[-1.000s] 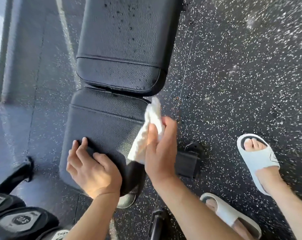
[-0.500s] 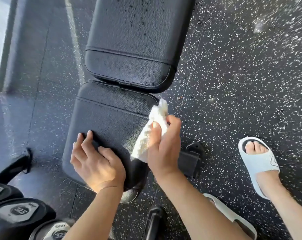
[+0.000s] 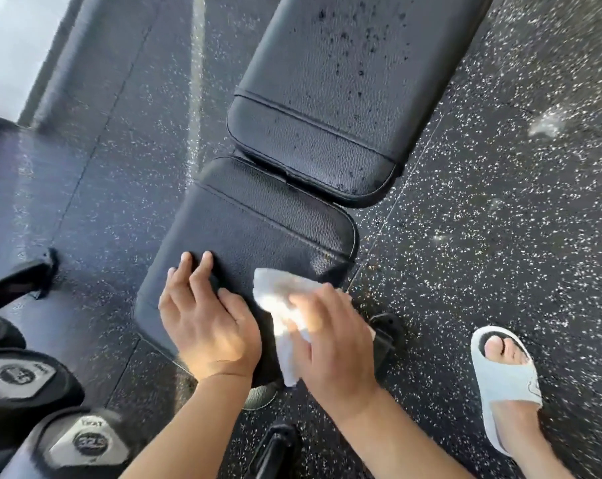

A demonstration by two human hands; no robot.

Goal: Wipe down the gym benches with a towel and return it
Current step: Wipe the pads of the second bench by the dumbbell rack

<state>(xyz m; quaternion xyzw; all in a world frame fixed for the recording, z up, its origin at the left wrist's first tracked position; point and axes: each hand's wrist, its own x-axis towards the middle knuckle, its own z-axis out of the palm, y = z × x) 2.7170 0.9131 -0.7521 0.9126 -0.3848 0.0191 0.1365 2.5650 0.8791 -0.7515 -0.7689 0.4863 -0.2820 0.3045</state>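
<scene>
Flanking bench seat [image 3: 258, 229] (dumbbells [image 3: 89, 440], sandal [image 3: 503, 378])

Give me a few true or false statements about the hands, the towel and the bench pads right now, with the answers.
1. The right hand holds the white towel on the seat pad. True.
2. The left hand grips the towel. False: it rests on the seat pad, towel-free.
3. The back pad shows dark droplet spots. True.
4. The towel lies on the back pad. False: it is at the seat pad's near right part.
5. Dumbbells sit at the lower left. True.
</scene>
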